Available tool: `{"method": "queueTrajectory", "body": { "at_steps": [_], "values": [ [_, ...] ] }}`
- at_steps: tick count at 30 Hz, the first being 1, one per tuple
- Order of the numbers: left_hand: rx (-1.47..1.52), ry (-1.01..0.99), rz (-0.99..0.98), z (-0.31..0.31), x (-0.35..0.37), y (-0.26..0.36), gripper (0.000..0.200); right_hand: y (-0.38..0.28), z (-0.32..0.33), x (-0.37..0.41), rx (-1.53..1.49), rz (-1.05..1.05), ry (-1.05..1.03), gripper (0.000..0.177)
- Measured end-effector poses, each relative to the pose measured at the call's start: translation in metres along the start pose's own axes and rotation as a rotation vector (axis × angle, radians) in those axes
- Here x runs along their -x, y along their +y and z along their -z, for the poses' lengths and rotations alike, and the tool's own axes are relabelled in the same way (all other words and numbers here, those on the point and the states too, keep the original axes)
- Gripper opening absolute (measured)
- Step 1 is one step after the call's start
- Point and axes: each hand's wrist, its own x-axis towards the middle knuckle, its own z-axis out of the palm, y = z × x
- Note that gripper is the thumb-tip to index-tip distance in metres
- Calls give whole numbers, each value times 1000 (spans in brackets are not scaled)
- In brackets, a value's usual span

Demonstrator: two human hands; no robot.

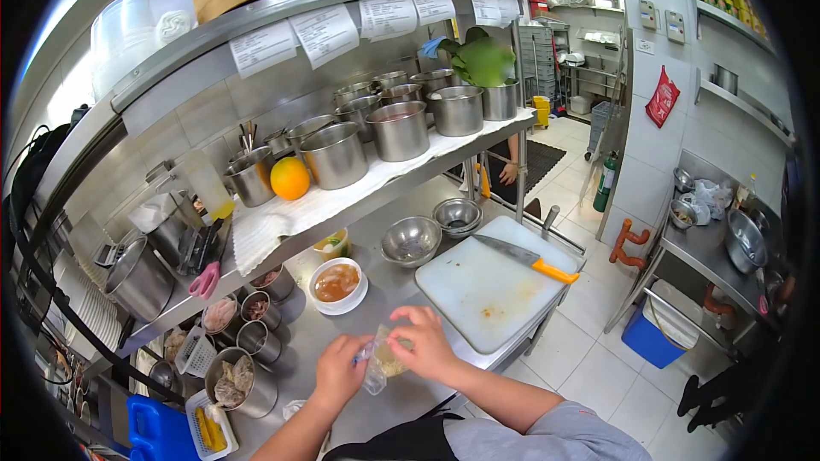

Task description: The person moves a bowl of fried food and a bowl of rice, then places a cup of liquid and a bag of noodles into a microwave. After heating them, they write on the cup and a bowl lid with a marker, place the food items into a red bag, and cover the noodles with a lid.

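Both hands meet over the steel counter at the lower middle. My left hand (pixel 342 369) has its fingers closed on a clear plastic bag (pixel 374 376). Pinched at the other side of the bag is my right hand (pixel 420 343), its thumb and fingertips at a pale, yellowish piece (pixel 389 360) whose nature I cannot make out. Just beyond the hands stands a white bowl (pixel 337 284) of orange-brown liquid. A white cutting board (pixel 487 290) lies to the right, with an orange-handled knife (pixel 530 262) across its far part.
Metal bowls (pixel 412 241) sit behind the board. Steel pots (pixel 333 156) and an orange (pixel 289 178) line the shelf above. Food containers (pixel 242 382) crowd the left. A co-worker's hand (pixel 508 173) shows beyond the counter; another person's dark legs (pixel 713 397) are at the right.
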Motion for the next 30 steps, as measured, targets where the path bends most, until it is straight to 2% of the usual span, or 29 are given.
{"method": "queueTrajectory", "body": {
  "at_steps": [4,10,13,17,19,23,26,28,29,30],
  "values": [
    [87,-32,-7,-9,-46,22,22,22,32,0,2,-40,68,7],
    [89,-64,-27,-25,-90,45,17,52,62,14,17,-124,100,9],
    [146,-153,37,-33,-101,54,14,60,71,22,40,-173,98,10],
    [186,-187,26,-45,-111,60,13,65,86,30,80,-184,102,14],
    [212,-173,17,-50,-116,66,12,64,92,32,216,-182,89,17],
    [217,-257,-1,-58,-116,78,9,57,90,26,194,-130,139,19],
    [195,-322,-86,-64,-112,79,16,72,80,25,186,-122,97,15],
    [257,-282,-116,-61,-105,73,35,81,86,18,142,-177,108,10],
    [266,-360,-84,-57,-97,62,57,82,93,15,152,-195,104,10],
    [261,-346,-42,-51,-86,53,63,83,100,10,155,-166,159,8]
  ]
}}
